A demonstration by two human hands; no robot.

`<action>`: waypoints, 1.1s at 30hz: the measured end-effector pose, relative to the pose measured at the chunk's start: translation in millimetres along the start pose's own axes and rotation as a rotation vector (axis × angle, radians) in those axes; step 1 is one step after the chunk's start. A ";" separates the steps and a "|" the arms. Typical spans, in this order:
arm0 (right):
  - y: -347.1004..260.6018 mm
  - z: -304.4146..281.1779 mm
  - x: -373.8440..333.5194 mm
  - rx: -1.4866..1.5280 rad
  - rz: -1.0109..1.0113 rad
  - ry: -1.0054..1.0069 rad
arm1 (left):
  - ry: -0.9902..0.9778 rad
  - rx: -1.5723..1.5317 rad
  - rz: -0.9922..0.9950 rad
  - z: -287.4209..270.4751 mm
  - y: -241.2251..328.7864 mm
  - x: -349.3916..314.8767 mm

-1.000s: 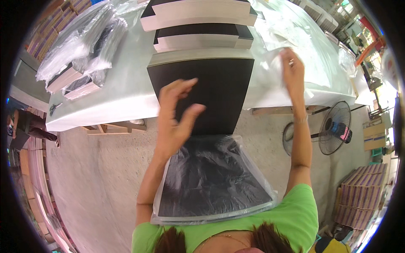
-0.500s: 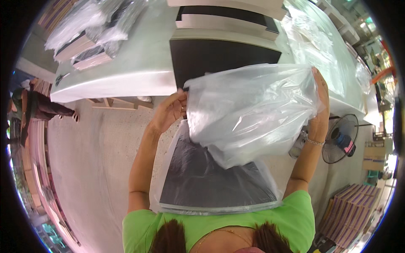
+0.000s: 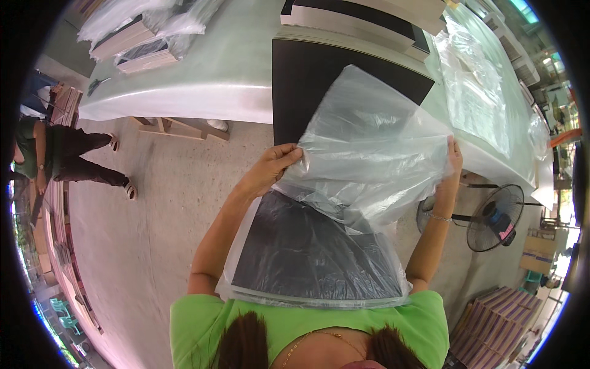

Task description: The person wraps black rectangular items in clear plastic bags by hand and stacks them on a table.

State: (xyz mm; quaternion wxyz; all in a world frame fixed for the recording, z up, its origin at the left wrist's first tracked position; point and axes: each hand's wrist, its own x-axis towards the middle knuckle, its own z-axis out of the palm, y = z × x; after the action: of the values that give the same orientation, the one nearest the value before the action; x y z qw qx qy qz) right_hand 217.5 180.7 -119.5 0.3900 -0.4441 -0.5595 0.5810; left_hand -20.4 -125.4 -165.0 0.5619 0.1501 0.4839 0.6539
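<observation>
A clear plastic bag [image 3: 375, 141] is stretched between my two hands, its loose upper part lifted and wrinkled. In the bag's lower part lies a flat black board or panel [image 3: 307, 252], close against my green shirt. At the bag's left edge, the fingers of my left hand [image 3: 276, 165] are closed in a pinch on the film. My right hand [image 3: 453, 163] grips the opposite edge, its fingers partly hidden by the plastic. Beyond the bag stands a large black panel [image 3: 301, 74], partly covered by the raised film.
Stacked black-and-white boards [image 3: 362, 37] rest on a pale table [image 3: 233, 80]. Plastic-wrapped pieces [image 3: 147, 55] and scissors [image 3: 98, 85] lie at left; clear film [image 3: 476, 92] lies at right. A floor fan [image 3: 495, 218] stands right. At left, another person [image 3: 67, 147] stands.
My left hand has moved up and right and now pinches the bag's edge. My right hand has lowered a little. The bag's upper part now rises to a peak.
</observation>
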 end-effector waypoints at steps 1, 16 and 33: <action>1.7 5.7 -6.7 -0.223 -0.160 0.080 | 0.025 0.057 0.010 2.5 0.6 0.2; -5.4 125.3 -129.0 -0.095 -0.124 -0.872 | -0.035 0.122 0.026 41.1 19.4 -3.8; 92.0 -37.2 -31.2 0.302 0.199 -0.032 | 0.043 -0.632 0.057 -14.8 2.4 -0.8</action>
State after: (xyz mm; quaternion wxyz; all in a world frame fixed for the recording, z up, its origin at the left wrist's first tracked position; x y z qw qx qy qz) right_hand 266.4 155.9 -208.0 0.3838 -0.4244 -0.4255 0.7011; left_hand -32.5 -132.7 -170.0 0.5520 -0.0321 0.2642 0.7902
